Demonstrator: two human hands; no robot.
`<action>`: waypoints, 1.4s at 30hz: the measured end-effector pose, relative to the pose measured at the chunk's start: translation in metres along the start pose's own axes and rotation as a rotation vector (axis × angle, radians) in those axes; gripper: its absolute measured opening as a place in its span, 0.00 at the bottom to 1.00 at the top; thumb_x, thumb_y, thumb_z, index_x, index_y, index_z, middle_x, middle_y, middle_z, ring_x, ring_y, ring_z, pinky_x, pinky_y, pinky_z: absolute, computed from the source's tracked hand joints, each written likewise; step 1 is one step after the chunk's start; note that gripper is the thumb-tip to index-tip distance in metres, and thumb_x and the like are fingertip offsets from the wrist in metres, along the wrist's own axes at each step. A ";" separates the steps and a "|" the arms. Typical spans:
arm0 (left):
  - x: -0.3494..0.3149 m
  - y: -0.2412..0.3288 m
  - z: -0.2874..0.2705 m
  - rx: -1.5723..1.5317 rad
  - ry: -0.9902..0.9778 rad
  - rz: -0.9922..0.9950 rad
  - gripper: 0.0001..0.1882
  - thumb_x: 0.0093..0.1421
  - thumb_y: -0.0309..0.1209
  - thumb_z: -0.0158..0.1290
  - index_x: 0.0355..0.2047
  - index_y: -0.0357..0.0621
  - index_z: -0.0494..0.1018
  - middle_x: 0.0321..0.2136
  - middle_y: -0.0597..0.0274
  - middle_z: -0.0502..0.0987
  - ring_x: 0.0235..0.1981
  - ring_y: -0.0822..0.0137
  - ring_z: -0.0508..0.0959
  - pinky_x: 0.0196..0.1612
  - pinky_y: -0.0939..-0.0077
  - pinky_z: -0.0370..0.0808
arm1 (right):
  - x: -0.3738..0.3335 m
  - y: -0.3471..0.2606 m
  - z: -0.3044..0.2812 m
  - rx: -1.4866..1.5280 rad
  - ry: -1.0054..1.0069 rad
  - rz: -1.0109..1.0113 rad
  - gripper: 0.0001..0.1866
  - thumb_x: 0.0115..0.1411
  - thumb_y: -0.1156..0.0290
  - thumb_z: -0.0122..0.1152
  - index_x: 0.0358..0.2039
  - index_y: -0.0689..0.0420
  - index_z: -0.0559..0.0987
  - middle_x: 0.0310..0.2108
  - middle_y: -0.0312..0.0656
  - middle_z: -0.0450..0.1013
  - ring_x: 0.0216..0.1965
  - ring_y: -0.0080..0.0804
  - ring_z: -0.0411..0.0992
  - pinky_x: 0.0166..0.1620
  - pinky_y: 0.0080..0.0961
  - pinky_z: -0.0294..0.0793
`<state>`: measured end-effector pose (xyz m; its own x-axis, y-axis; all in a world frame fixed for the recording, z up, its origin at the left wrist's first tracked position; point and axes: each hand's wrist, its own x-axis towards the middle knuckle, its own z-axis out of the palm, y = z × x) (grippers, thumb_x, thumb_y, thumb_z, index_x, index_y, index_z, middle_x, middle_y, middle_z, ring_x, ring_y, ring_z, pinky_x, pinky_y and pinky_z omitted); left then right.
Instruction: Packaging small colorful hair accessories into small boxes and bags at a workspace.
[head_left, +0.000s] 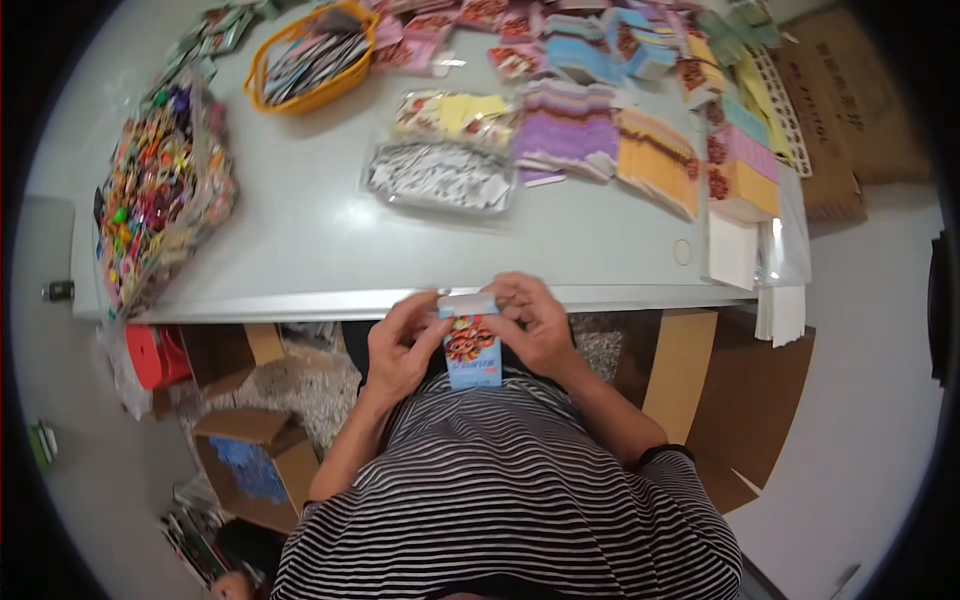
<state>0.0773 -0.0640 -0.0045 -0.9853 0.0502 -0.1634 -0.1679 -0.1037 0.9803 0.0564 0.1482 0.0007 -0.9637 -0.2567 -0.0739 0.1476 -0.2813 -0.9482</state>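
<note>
Close to my body, by the table's front edge, I hold a small light-blue printed carton (pixel 474 370) upright, its pale top end between my fingers. My left hand (pixel 402 348) grips its left side, with the thumb on the printed front. From the other side my right hand (pixel 535 328) grips it, thumb near the top of the front and fingers bent behind. Whether the top flap is tucked in cannot be made out. Beyond my hands lie a clear bag of black-and-white printed packets (pixel 440 178) and a bag with yellow cards (pixel 450 112).
On the grey table (pixel 300 220) are a large bag of colourful trinkets (pixel 160 190), a yellow basket of packets (pixel 318 75), and stacks of purple cartons (pixel 568 130) and orange cartons (pixel 655 155). Below stand an open box of blue pieces (pixel 250 470) and a cardboard box (pixel 740 400).
</note>
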 end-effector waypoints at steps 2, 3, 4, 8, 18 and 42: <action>0.000 0.013 0.004 -0.166 0.030 -0.001 0.18 0.63 0.19 0.58 0.53 0.35 0.75 0.46 0.57 0.78 0.38 0.75 0.80 0.40 0.83 0.77 | 0.005 0.001 0.001 0.069 0.021 0.006 0.16 0.61 0.83 0.62 0.50 0.66 0.76 0.47 0.42 0.74 0.39 0.21 0.75 0.42 0.19 0.77; -0.001 0.010 0.000 -0.168 0.051 -0.012 0.18 0.63 0.19 0.58 0.53 0.35 0.75 0.46 0.57 0.78 0.38 0.75 0.80 0.40 0.83 0.77 | 0.008 0.001 -0.002 0.008 -0.060 0.022 0.16 0.61 0.83 0.62 0.50 0.65 0.76 0.45 0.40 0.74 0.38 0.20 0.74 0.41 0.19 0.75; -0.003 0.008 -0.005 -0.094 -0.007 0.009 0.17 0.63 0.19 0.58 0.53 0.35 0.75 0.46 0.58 0.78 0.38 0.75 0.80 0.40 0.83 0.77 | 0.011 0.000 -0.005 -0.054 -0.139 0.034 0.15 0.61 0.83 0.63 0.49 0.64 0.77 0.44 0.39 0.74 0.36 0.19 0.73 0.39 0.18 0.74; -0.004 0.011 -0.010 -0.081 -0.088 0.026 0.13 0.62 0.19 0.58 0.48 0.34 0.77 0.45 0.57 0.79 0.40 0.73 0.80 0.43 0.82 0.77 | 0.016 -0.004 -0.010 -0.103 -0.261 -0.006 0.15 0.58 0.89 0.63 0.46 0.65 0.79 0.47 0.42 0.72 0.41 0.19 0.71 0.41 0.17 0.72; -0.006 0.029 -0.015 -0.181 -0.072 -0.209 0.11 0.61 0.20 0.61 0.44 0.31 0.79 0.40 0.57 0.82 0.39 0.74 0.81 0.44 0.80 0.79 | 0.020 -0.022 -0.003 -0.023 -0.288 0.176 0.08 0.63 0.80 0.62 0.43 0.64 0.81 0.41 0.38 0.75 0.35 0.14 0.71 0.35 0.13 0.71; 0.003 0.033 -0.024 -0.126 -0.215 -0.209 0.08 0.59 0.17 0.60 0.40 0.34 0.83 0.41 0.57 0.82 0.37 0.75 0.78 0.40 0.81 0.75 | 0.026 -0.028 0.003 -0.218 -0.349 0.242 0.07 0.62 0.77 0.63 0.39 0.62 0.84 0.32 0.35 0.75 0.31 0.17 0.71 0.34 0.17 0.70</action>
<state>0.0684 -0.0915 0.0251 -0.9021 0.2902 -0.3192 -0.3814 -0.1907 0.9045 0.0278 0.1472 0.0264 -0.7697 -0.5965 -0.2275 0.2722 0.0157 -0.9621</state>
